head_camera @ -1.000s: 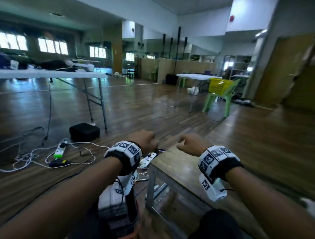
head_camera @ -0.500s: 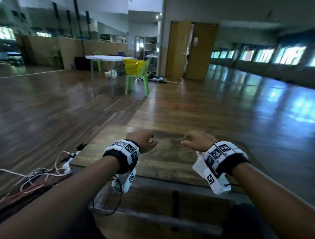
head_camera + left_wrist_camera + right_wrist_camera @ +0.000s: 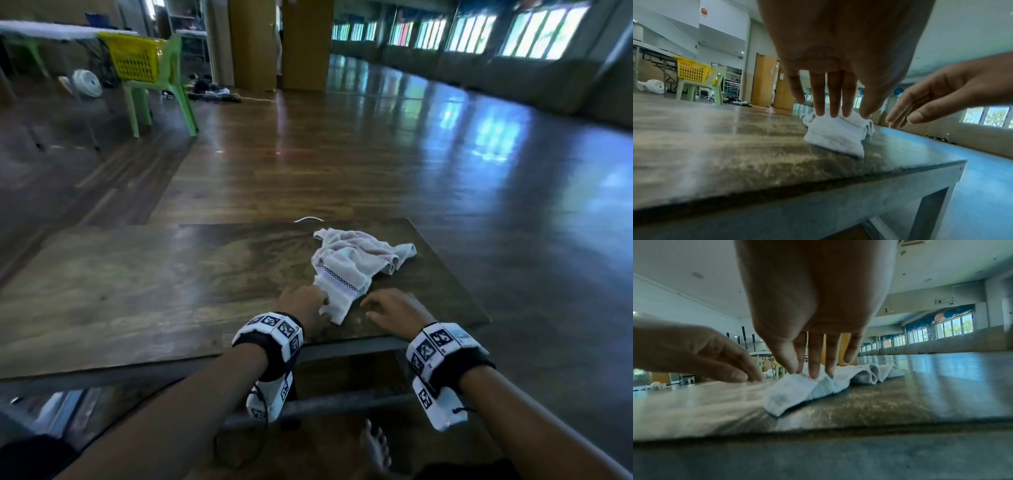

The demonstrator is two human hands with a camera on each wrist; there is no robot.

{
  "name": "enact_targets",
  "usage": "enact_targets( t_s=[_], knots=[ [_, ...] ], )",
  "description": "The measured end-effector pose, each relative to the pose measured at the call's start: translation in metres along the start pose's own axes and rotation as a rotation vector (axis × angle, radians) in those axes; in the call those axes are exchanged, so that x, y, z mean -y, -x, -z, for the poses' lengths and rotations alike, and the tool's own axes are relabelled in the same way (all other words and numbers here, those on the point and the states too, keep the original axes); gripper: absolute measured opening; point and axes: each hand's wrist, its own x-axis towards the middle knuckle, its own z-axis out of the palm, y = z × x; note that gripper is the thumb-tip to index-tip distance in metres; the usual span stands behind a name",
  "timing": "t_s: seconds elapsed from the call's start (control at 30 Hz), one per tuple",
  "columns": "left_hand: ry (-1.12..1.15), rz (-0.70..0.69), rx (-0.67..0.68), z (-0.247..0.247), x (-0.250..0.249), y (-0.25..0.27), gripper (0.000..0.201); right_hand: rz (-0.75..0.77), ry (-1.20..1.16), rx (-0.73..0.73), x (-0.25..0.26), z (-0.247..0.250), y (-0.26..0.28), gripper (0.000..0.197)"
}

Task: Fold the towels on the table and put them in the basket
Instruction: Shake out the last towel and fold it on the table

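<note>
A crumpled white towel (image 3: 356, 263) with a checkered band lies on the right part of the low wooden table (image 3: 154, 291). My left hand (image 3: 322, 301) reaches its near corner from the left, fingers straight, fingertips at the cloth's edge. My right hand (image 3: 368, 306) hovers just right of that near end, fingers straight and holding nothing. In the left wrist view the left hand (image 3: 830, 112) is over the towel (image 3: 834, 138), with the right hand (image 3: 900, 120) beside it. The right wrist view shows the right hand (image 3: 812, 369) above the towel (image 3: 797, 394). A yellow basket (image 3: 135, 60) stands far off.
The basket sits on a green plastic chair (image 3: 164, 99) at the far left, across a wide wooden floor (image 3: 376, 154). A white folding table (image 3: 51, 31) stands behind it. The low table's front edge (image 3: 342, 349) lies under my wrists and its right edge is close to the towel.
The head view swung right and down, bringing the towel into sight. Both hands went from curled fists to straight fingers and moved forward to the towel's near end.
</note>
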Motion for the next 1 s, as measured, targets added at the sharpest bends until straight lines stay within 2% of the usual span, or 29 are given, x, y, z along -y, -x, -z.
enact_targets(
  t_s=[0.23,0.37,0.5,0.63,0.8,1.0],
  knots=[
    [-0.016,0.026,0.003,-0.04,0.015,-0.028,0.032,0.154,-0.016,-0.052,0.001,-0.047,-0.028,0.037],
    [-0.062,-0.024,-0.062,-0.041,0.021,-0.032,0.02,0.177,0.05,-0.048,0.002,-0.062,-0.037,0.044],
    [-0.111,-0.067,-0.094,-0.04,0.023,-0.03,0.017,0.192,0.078,-0.119,0.006,-0.066,-0.038,0.037],
    [-0.057,-0.127,-0.129,-0.039,0.021,-0.022,0.018,0.205,0.064,-0.233,0.008,-0.069,-0.031,0.024],
    [0.042,-0.165,-0.188,-0.005,0.006,-0.009,0.025,0.206,-0.036,-0.415,0.01,-0.048,-0.014,0.018],
    [0.043,-0.179,-0.332,0.054,-0.014,0.003,0.027,0.207,-0.182,-0.586,0.017,0.012,0.003,0.022]
  ],
)
